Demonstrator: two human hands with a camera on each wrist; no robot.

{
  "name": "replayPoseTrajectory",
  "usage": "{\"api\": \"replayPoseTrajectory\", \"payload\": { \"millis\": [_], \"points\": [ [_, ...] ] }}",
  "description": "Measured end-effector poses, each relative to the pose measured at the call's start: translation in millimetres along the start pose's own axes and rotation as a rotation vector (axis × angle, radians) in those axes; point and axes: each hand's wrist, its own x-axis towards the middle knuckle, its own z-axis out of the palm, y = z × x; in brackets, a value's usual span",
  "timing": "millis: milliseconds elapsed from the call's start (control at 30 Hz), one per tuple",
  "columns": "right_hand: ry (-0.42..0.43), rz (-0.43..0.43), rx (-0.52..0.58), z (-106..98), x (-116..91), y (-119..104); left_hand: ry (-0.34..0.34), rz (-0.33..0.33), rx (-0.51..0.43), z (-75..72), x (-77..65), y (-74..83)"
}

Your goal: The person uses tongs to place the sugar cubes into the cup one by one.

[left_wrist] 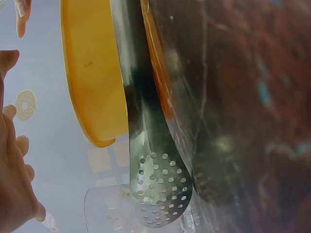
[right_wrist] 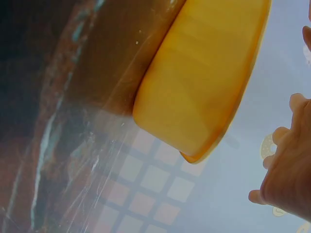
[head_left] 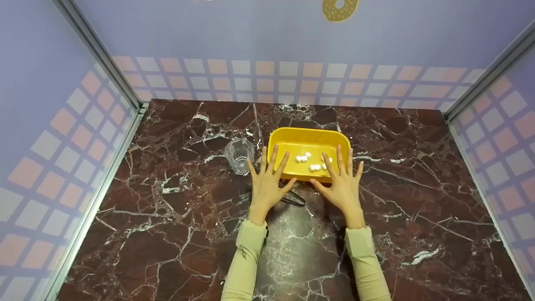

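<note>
Both hands are spread wide with straight fingers and hold nothing. My left hand [head_left: 267, 188] is over the near left part of a yellow tray [head_left: 307, 133], and my right hand [head_left: 343, 188] is over its near right part. Several small white pieces [head_left: 304, 158] like mini marshmallows lie in the tray, some partly hidden by the right fingers. A metal utensil with a perforated, spoon-shaped end [left_wrist: 160, 189] lies in front of the tray, partly covered by the left hand in the head view. Left of that hand is a clear faceted glass [head_left: 240, 155].
Everything rests on a dark red marble-patterned tabletop [head_left: 188, 242]. Purple walls with pink and white squares [head_left: 288, 79] enclose the back and both sides. White specks and veins mark the surface.
</note>
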Motion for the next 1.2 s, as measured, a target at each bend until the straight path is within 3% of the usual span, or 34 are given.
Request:
{"api": "replayPoseTrajectory", "payload": {
  "millis": [900,1200],
  "points": [
    [-0.043,0.034,0.065,-12,-1,-5,0.076,-0.001,-0.118,-14.0,1.2,-4.3],
    [-0.035,0.019,0.101,-20,-2,-12,0.114,-0.021,-0.215,-21.9,1.8,-13.0]
  ]
}}
